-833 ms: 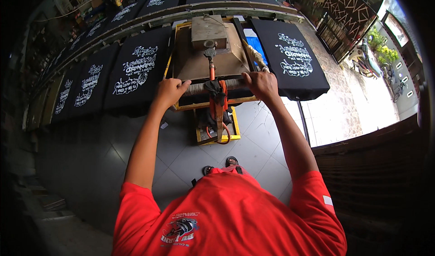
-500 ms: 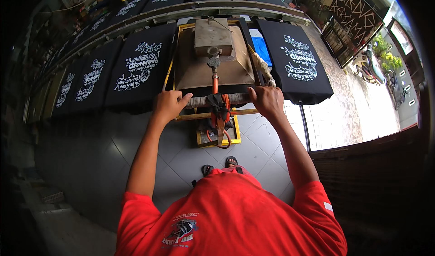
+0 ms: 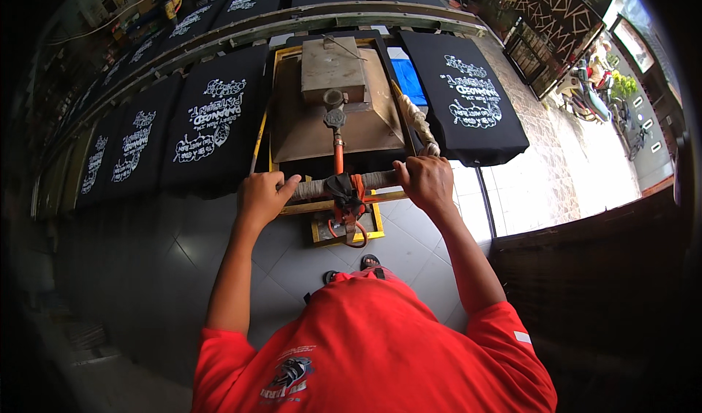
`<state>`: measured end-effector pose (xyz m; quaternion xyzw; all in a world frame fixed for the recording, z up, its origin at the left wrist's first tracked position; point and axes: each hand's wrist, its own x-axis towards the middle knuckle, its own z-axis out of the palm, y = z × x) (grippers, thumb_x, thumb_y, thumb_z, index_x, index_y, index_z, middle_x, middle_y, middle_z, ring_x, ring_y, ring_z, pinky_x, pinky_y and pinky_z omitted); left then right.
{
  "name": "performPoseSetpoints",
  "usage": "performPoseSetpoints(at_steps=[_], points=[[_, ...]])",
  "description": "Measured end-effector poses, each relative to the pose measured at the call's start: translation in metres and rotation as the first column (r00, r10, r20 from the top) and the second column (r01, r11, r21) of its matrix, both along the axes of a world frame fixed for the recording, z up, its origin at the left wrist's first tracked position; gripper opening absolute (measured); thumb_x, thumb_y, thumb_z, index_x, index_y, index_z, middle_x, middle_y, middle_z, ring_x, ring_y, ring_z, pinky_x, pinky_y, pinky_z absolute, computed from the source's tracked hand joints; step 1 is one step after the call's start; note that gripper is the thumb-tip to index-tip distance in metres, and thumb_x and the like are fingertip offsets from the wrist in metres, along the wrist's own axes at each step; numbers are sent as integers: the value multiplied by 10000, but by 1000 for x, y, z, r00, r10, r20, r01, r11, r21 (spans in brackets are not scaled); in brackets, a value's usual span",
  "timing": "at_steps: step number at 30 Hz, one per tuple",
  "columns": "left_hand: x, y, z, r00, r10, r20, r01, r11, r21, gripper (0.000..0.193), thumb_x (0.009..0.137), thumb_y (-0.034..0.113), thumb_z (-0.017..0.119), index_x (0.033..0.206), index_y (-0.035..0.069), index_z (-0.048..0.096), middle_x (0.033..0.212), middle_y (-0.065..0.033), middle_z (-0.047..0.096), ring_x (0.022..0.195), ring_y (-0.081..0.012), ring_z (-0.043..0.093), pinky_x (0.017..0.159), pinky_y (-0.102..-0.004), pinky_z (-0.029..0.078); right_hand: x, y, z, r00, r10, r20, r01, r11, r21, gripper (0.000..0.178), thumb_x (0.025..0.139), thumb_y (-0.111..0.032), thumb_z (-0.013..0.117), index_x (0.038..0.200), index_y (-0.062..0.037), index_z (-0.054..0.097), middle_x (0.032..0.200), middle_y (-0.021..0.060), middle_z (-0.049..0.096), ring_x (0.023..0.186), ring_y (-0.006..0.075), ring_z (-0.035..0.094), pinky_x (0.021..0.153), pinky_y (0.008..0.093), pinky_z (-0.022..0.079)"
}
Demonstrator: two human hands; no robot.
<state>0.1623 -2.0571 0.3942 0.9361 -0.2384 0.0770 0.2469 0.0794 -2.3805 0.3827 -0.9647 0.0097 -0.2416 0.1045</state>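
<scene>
wrapped grey handlebar, set crosswise

The left hand and the right hand are drawing the grey cloth-wrapped bar closer to the body. The brown sloped metal hood is sliding nearer too, with the gap between bar and hood widening. The red short sleeves are pulling back.

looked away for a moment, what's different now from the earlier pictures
The left hand and right hand have brought the wrapped bar toward the person's red shirt, the metal hood shifting the same way. Both grips held; the printed black cloths stayed put.
</scene>
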Motion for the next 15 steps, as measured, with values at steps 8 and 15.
performPoseSetpoints(at_steps=[8,15], points=[[-1,1,-4,998,-15,66,15,1000,9,528,901,467,653,608,32,585,561,-182,560,544,-387,594,502,-449,434,2,-1,-1,1000,1,22,-2,1000,14,415,880,-411,651,582,-124,619,582,62,606,642,272,629,662,429,448],[-3,-1,0,997,-44,66,45,999,-15,514,927,412,639,624,9,543,583,-200,543,564,-413,570,511,-456,412,1,-1,1,999,-3,38,2,1000,27,394,861,-402,658,582,-127,616,578,69,603,630,274,624,629,427,424]])
